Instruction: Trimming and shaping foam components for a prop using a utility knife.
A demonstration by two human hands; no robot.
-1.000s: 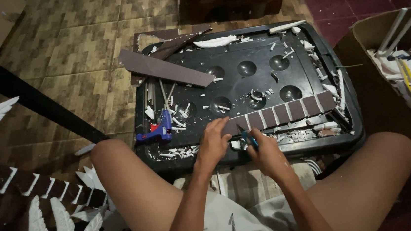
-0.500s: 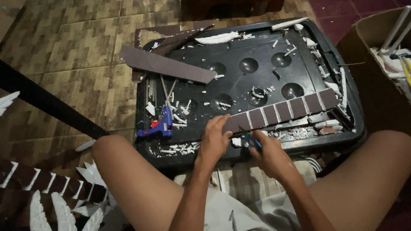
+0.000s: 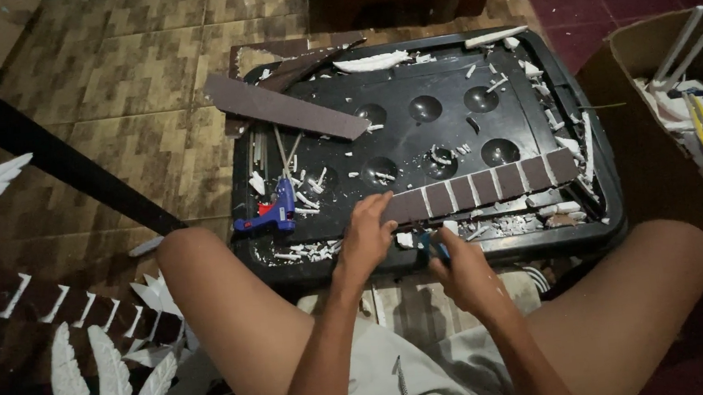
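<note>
A long brown strip with white cross lines lies across the near part of a black plastic tray with round dimples. My left hand presses down on the strip's left end. My right hand is just below the strip at the tray's near edge, fingers closed around a small blue tool, most of it hidden. White scraps lie scattered around both hands.
A blue glue gun rests at the tray's left side. A plain brown strip lies diagonally at the far left. A cardboard box of white sticks stands right. White feather shapes and a dark bar lie left.
My right hand has shifted slightly right along the tray's near edge. The left hand stays on the strip's end.
</note>
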